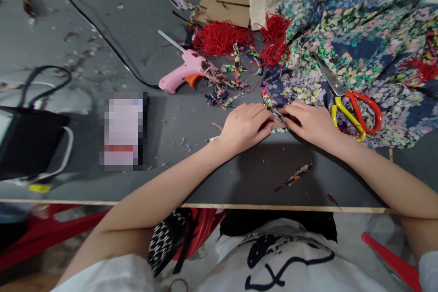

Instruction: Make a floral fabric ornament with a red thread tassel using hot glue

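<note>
I see the pink glue gun (181, 70) lying down, then cut fabric scraps (237, 61); my left hand (244, 127), fingers curled, and my right hand (313, 123), fingertips pinching, hold a patterned strip (279, 118) between them — some cutting looks done, the strip unfinished — while scissors (338, 89) rest on floral cloth (404, 86)

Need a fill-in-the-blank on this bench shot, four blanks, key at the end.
1. The glue gun has a ____ body.
2. The scissors have one red handle and one ____ handle.
3. They lie on fabric with a ____ print.
4. The hand nearer the glue gun is the ____ one.

Missing words: pink; yellow; floral; left.
</note>
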`<action>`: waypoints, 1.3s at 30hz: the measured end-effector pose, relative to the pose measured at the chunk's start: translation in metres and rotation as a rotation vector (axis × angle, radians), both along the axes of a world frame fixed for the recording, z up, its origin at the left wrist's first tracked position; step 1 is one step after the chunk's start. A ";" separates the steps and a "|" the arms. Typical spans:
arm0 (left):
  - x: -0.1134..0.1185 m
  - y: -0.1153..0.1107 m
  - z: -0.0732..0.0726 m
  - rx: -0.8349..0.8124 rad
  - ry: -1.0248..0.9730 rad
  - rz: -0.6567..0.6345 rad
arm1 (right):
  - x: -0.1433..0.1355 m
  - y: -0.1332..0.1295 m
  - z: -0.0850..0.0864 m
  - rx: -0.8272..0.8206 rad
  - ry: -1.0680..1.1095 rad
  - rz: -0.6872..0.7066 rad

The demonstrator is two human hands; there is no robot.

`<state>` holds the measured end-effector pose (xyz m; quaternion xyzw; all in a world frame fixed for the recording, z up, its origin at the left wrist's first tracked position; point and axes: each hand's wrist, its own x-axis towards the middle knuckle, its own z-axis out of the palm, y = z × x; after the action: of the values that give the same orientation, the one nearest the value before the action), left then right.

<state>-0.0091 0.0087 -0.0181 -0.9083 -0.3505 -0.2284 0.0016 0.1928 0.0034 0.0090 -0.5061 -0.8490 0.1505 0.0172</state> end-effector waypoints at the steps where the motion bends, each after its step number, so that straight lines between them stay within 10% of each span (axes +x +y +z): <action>1: 0.000 0.000 0.000 0.008 0.004 -0.005 | 0.000 0.000 0.000 0.000 0.000 -0.002; 24: -0.005 0.001 0.002 0.113 -0.229 -0.030 | 0.002 0.000 -0.001 0.022 0.043 0.022; 33: -0.015 0.007 0.010 0.263 -0.033 -0.411 | 0.001 0.000 -0.002 0.031 0.037 0.011; 39: -0.015 0.003 0.009 0.253 -0.045 -0.390 | 0.002 0.000 -0.003 0.045 0.050 0.015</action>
<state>-0.0236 0.0118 -0.0088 -0.9461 -0.1370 -0.2866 0.0634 0.1947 0.0034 0.0057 -0.4954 -0.8553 0.1439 0.0486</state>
